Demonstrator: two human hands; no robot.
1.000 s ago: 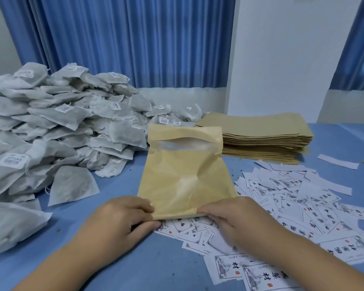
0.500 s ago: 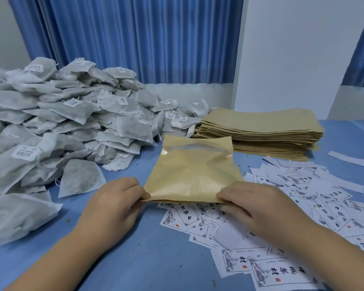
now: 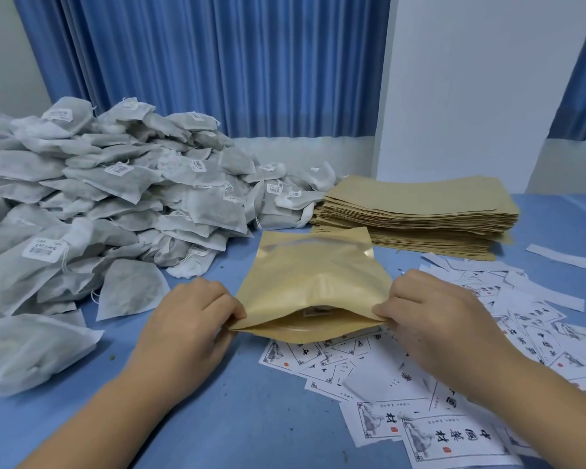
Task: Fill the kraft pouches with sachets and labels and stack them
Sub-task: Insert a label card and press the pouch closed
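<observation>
Pouch: a kraft pouch (image 3: 312,282) lies mid-table (image 3: 251,418), its far end toward the stack and its mouth turned to the person. The mouth gapes, with the upper lip arched up and the lower lip sagging just above the labels.
Inside: a small printed slip (image 3: 317,311) shows just within the mouth; what else is in there cannot be told.
Left hand: the left hand (image 3: 190,326) pinches the left corner of the mouth between thumb and curled fingers, knuckles up.
Right hand: the right hand (image 3: 433,319) pinches the right corner the same way, fingers curled over the edge.
Sachets: a big heap of grey-white sachets (image 3: 115,204) fills the left of the table, many with small barcode tags. One lies flat at the heap's near edge, just left of the left hand.
Stack: a stack (image 3: 416,211) of flat kraft pouches sits behind the held pouch and to its right, right beside the heap.
Labels: white printed labels (image 3: 454,367) are scattered under and right of the right hand, some of them beneath the pouch's mouth.
Backdrop: a blue curtain (image 3: 217,62) and a white wall (image 3: 471,79).
</observation>
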